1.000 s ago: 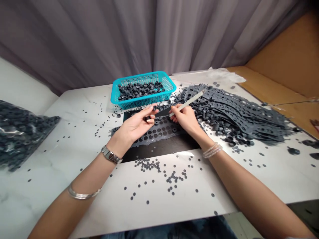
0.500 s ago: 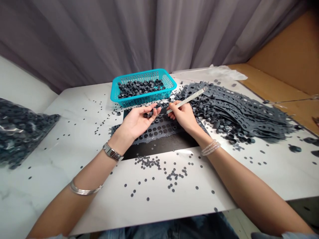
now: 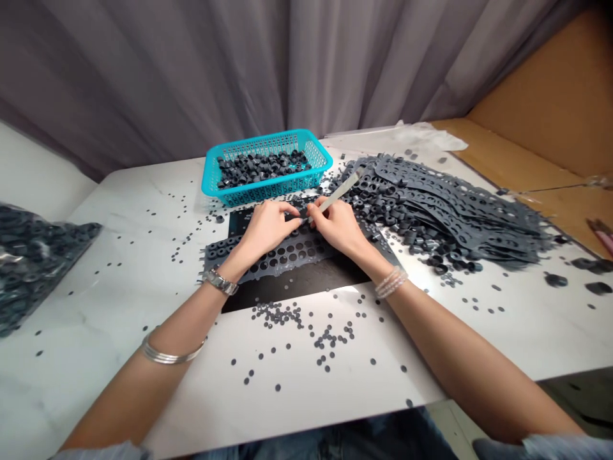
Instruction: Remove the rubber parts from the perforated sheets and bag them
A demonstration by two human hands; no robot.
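Note:
A pale, flat, stick-like tool [image 3: 342, 190] is gripped in my right hand [image 3: 336, 223], its upper end slanting away to the right. My left hand [image 3: 269, 225] is turned palm down, thumb and forefinger nearly together beside the tool's lower end. What its curled fingers hold is hidden. Both hands are over a dark grey perforated rubber sheet [image 3: 292, 252] with rows of round holes; small raised rings show at its left end. Under the sheet lies a black flat board [image 3: 306, 281].
A turquoise basket [image 3: 268, 191] of small black rings stands behind. Perforated sheets [image 3: 460, 211] and loose black rings [image 3: 421, 243] are heaped at right. A clear bag [image 3: 38, 262] of black parts lies left. Small discs [image 3: 278, 314] are scattered across the white table [image 3: 191, 396].
My left hand has rolled from palm up, with several black rings in its fingers, to palm down over the sheet. My right hand has brought the tool in beside it.

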